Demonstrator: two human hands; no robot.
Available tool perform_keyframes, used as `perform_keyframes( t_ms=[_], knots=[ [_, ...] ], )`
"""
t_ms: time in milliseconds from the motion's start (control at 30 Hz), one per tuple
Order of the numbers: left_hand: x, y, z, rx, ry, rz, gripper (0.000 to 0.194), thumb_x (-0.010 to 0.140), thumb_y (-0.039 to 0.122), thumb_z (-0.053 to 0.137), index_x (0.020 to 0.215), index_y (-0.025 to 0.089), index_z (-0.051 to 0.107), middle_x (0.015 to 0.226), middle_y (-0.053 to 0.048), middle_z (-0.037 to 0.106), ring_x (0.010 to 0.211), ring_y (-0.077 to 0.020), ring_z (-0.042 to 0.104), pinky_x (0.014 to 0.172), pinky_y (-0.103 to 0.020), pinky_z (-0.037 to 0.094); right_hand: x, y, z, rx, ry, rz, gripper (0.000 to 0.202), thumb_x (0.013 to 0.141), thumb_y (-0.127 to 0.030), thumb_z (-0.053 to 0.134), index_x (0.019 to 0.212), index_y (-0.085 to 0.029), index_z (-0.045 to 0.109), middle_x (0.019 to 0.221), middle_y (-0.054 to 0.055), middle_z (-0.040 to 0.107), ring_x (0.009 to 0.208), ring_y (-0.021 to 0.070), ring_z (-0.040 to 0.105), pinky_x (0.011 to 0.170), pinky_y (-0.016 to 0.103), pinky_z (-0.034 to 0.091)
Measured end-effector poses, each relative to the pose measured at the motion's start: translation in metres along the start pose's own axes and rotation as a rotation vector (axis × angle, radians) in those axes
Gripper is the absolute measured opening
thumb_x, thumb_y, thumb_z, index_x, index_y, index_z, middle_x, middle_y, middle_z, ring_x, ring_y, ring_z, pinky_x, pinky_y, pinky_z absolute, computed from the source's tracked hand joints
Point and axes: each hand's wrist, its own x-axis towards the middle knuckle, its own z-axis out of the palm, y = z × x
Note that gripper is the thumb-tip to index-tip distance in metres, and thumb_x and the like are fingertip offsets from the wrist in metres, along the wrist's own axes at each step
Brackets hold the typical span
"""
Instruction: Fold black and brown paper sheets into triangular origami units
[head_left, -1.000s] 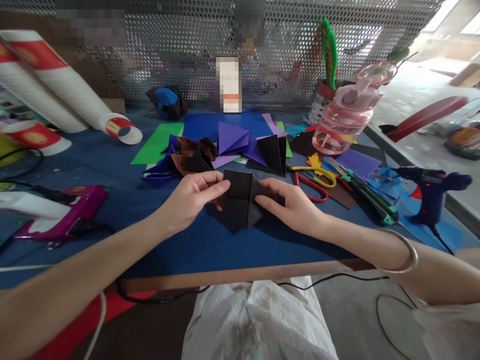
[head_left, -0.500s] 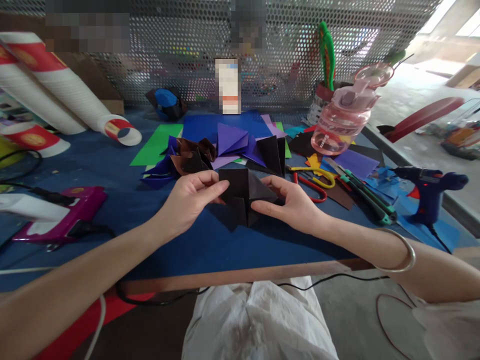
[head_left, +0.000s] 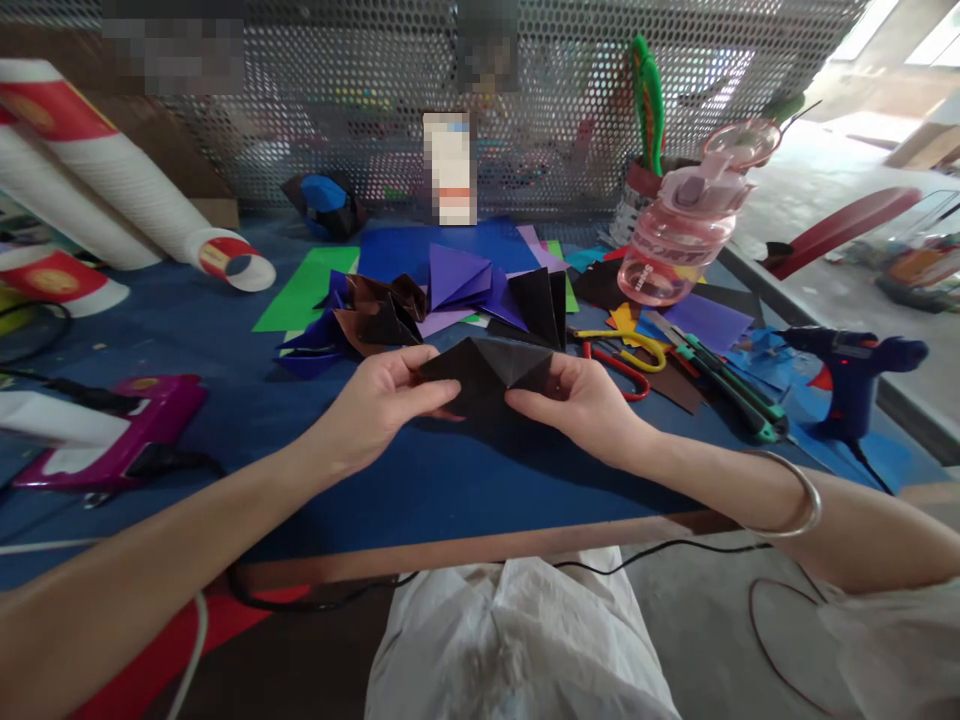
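A creased piece of black paper (head_left: 487,385) is held between both hands just above the front part of the table. My left hand (head_left: 394,400) pinches its left side, thumb on top and fingers underneath. On the other side, my right hand (head_left: 581,405) grips the paper's right edge with the thumb in front. Behind it lie folded paper pieces: a brown and black one (head_left: 382,310), a purple one (head_left: 457,278) and a black one (head_left: 541,305). Dark shadow hides part of the paper's lower edge.
Scissors (head_left: 646,350) with red and yellow handles lie at right, beside a green utility knife (head_left: 731,385), a blue glue gun (head_left: 851,375) and a pink bottle (head_left: 679,235). Stacked paper cups (head_left: 112,160) and a purple power strip (head_left: 150,425) are at left. A perforated metal panel (head_left: 337,120) stands behind.
The black paper has gone from a squarish form with a middle slit and flaps to a wider form with a raised peak. Both hands still hold it.
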Motion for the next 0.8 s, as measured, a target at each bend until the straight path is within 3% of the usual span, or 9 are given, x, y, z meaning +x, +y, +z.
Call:
perform_keyframes(
  t_ms=[133,200,333,400,500,667,800],
  knots=[
    [-0.004,-0.002,0.001,0.415,0.106,0.311,0.039,0.08,0.032,0.075,0.116,0.021,0.067,0.114,-0.007,0.072,0.104,-0.0234,0.069,0.089,-0.035,0.059,-0.001,0.003,0.001,-0.135,-0.028,-0.043,0.017,0.081,-0.031,0.069,0.091,-0.017,0.07,0.082,0.0,0.07,0.072,0.0144,0.063,0.066,0.027,0.05],
    [-0.006,-0.003,0.001,0.589,0.101,0.462,0.038,0.085,0.029,0.07,0.123,0.025,0.067,0.125,-0.007,0.07,0.113,-0.0236,0.066,0.098,-0.036,0.055,-0.004,0.005,0.002,-0.238,-0.071,-0.083,0.014,0.083,-0.028,0.066,0.091,-0.017,0.072,0.08,0.0,0.07,0.07,0.014,0.062,0.064,0.026,0.049],
    [-0.01,-0.001,0.0,0.659,0.065,0.56,0.021,0.093,0.03,0.06,0.104,0.027,0.077,0.102,-0.004,0.077,0.096,-0.0214,0.07,0.095,-0.034,0.053,-0.009,0.006,0.003,-0.363,-0.126,-0.153,0.011,0.085,-0.023,0.064,0.091,-0.017,0.071,0.081,0.0,0.071,0.073,0.0149,0.063,0.068,0.027,0.052],
    [-0.009,0.002,0.0,0.625,0.109,0.505,0.02,0.094,0.034,0.06,0.09,0.025,0.078,0.086,-0.002,0.075,0.08,-0.0188,0.067,0.08,-0.03,0.053,-0.01,0.005,0.003,-0.39,-0.147,-0.168,0.01,0.086,-0.022,0.064,0.092,-0.018,0.071,0.084,0.0,0.073,0.077,0.0157,0.064,0.071,0.028,0.054],
    [-0.008,0.005,-0.001,0.481,0.134,0.303,0.028,0.09,0.044,0.064,0.074,0.022,0.073,0.07,0.0,0.067,0.067,-0.0163,0.059,0.063,-0.026,0.048,-0.01,0.003,0.002,-0.414,-0.17,-0.181,0.011,0.088,-0.022,0.064,0.095,-0.019,0.071,0.086,0.0,0.073,0.078,0.0156,0.064,0.072,0.028,0.054],
    [-0.002,0.003,0.0,-0.012,-0.026,-0.023,0.032,0.076,0.053,0.078,0.073,0.022,0.073,0.072,-0.002,0.069,0.068,-0.0169,0.063,0.065,-0.027,0.053,-0.011,-0.001,0.003,-0.417,-0.194,-0.199,0.011,0.09,-0.022,0.061,0.09,-0.017,0.071,0.085,0.001,0.072,0.076,0.0144,0.063,0.071,0.028,0.052],
    [0.001,0.001,0.0,-0.07,-0.038,-0.061,0.034,0.074,0.055,0.081,0.075,0.022,0.074,0.072,-0.004,0.07,0.069,-0.0184,0.065,0.066,-0.029,0.055,-0.01,-0.001,0.003,-0.389,-0.184,-0.162,0.009,0.089,-0.022,0.063,0.089,-0.018,0.071,0.089,0.001,0.073,0.079,0.0159,0.065,0.074,0.03,0.053]
  ],
)
